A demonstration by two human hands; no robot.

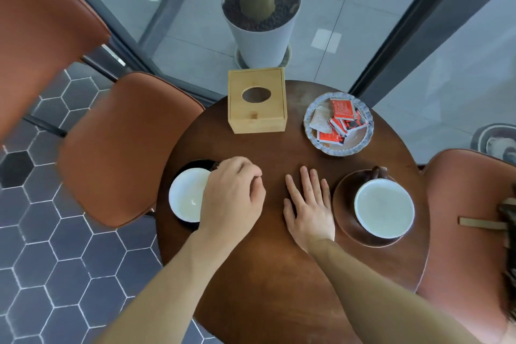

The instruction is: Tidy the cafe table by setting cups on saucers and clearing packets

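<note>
Table (279, 148) centre free (tissue box (257, 100), packet dish (363, 142) block far edge).

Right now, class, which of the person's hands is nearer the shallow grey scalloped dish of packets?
Right. The right hand lies flat on the table, just below-left of the dish; the left hand is farther left, at the white cup.

- the tissue box (257, 100) stands at the far edge of the bench (279, 274).
- right of it, a dish (360, 145) holds the packets (339, 120).
- left cup (188, 195) sits at the near left on its saucer (195, 162).
- right cup (384, 208) sits at the near right on its saucer (346, 215).
- both hands lie between the cups.
</note>
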